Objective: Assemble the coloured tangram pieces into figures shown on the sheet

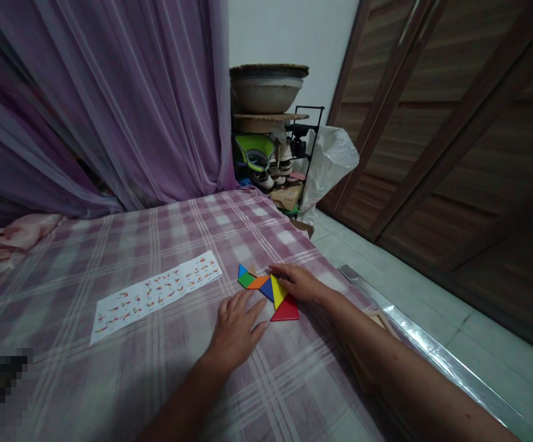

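Flat coloured tangram pieces lie joined in a figure on the checked bedspread. A light blue triangle (242,270) and a green piece (247,280) form its far left end. An orange piece (258,282), a dark blue triangle (268,290) and a yellow triangle (277,291) follow, with a red triangle (287,309) nearest me. My left hand (236,328) rests on the cloth with fingers spread, just left of the pieces, holding nothing. Stretched fingers of my right hand (299,283) lie at the yellow triangle's upper right edge; their contact is partly hidden.
A printed sheet of small figures (156,294) lies left of the pieces. Under my right forearm, a wooden tray-like item (377,319) partly shows by the bed's edge. Beyond stand a shoe rack (310,159), a white bag (333,153), a purple curtain (156,104) and a wooden wardrobe (455,153).
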The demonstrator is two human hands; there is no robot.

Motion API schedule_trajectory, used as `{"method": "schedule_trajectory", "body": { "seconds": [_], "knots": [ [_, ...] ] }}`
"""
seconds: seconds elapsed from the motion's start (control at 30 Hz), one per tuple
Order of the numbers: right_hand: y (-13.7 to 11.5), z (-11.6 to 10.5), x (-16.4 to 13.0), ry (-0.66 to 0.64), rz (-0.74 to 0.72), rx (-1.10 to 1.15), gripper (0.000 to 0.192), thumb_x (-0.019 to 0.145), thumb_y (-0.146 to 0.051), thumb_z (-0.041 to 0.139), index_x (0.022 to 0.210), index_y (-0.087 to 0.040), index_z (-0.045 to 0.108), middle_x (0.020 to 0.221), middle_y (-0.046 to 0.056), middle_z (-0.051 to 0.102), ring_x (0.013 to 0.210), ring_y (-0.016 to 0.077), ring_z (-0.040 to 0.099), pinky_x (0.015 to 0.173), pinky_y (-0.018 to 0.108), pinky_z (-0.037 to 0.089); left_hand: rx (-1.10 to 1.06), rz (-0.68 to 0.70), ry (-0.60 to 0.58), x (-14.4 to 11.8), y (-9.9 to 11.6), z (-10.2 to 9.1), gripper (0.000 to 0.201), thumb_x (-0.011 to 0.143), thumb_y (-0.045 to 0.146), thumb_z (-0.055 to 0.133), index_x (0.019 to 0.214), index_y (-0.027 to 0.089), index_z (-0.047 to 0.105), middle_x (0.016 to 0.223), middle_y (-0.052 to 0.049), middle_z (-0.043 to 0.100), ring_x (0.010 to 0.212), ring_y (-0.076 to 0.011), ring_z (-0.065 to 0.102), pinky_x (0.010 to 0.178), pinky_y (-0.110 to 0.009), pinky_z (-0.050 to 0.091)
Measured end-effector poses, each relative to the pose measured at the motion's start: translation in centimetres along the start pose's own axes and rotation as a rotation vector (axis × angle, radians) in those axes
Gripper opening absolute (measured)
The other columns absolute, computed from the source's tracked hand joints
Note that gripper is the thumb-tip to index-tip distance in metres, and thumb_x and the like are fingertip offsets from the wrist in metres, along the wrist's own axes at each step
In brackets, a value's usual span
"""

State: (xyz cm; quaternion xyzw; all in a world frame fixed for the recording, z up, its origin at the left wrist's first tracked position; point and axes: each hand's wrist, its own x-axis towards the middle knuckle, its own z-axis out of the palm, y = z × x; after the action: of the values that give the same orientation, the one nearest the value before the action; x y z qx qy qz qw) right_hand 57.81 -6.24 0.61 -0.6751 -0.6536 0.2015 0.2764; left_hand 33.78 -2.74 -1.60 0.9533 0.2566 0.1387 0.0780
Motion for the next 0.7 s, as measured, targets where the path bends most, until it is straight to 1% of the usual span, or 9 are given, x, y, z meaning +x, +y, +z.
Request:
{"method": "schedule_trajectory", "body": {
  "seconds": [0.13, 0.37, 0.53, 0.7],
  "knots": [
    [-0.4, 0.1, -0.5, 0.01, 0.03, -0.019, 0.046, 0.085, -0.014, 0.052, 0.129, -0.017, 0.061, 0.128, 0.011, 0.067, 0.117, 0.0248, 0.062, 0.102, 0.04, 0.046, -0.003, 0.003, 0.03, -0.1, 0.0, 0.2, 0.044, 0.093, 0.04, 0.057, 0.137, 0.032, 0.054, 0.144, -0.008, 0.049, 0.13, -0.0295, 0.044, 0.108, -0.052, 0.033],
    [-0.5, 0.5, -1.5, 0.043, 0.132, -0.027, 0.052, 0.085, -0.013, 0.049, 0.137, -0.017, 0.054, 0.12, 0.008, 0.071, 0.108, 0.0219, 0.067, 0.094, 0.035, 0.051, 0.022, 0.003, 0.018, 0.1, 0.2, 0.0, 0.043, 0.093, 0.041, 0.058, 0.135, 0.032, 0.055, 0.143, -0.01, 0.049, 0.13, -0.03, 0.043, 0.108, -0.053, 0.033],
    [-0.8, 0.4, -1.9, 0.053, 0.166, -0.037, 0.049, 0.087, -0.014, 0.047, 0.135, -0.018, 0.055, 0.118, 0.007, 0.072, 0.107, 0.0212, 0.068, 0.092, 0.033, 0.051, 0.018, -0.011, 0.008, 0.2, 0.4, -0.1, 0.044, 0.092, 0.04, 0.059, 0.135, 0.033, 0.055, 0.142, -0.009, 0.049, 0.129, -0.0307, 0.043, 0.107, -0.054, 0.033],
    [-1.2, 0.3, -2.1, 0.054, 0.178, -0.06, 0.047, 0.089, -0.015, 0.046, 0.135, -0.015, 0.056, 0.119, 0.01, 0.072, 0.108, 0.0229, 0.067, 0.093, 0.034, 0.051, 0.009, -0.017, 0.0, 0.3, 0.4, -0.2, 0.043, 0.092, 0.042, 0.058, 0.134, 0.032, 0.056, 0.141, -0.01, 0.049, 0.129, -0.0308, 0.043, 0.107, -0.053, 0.033]
  ]
}}
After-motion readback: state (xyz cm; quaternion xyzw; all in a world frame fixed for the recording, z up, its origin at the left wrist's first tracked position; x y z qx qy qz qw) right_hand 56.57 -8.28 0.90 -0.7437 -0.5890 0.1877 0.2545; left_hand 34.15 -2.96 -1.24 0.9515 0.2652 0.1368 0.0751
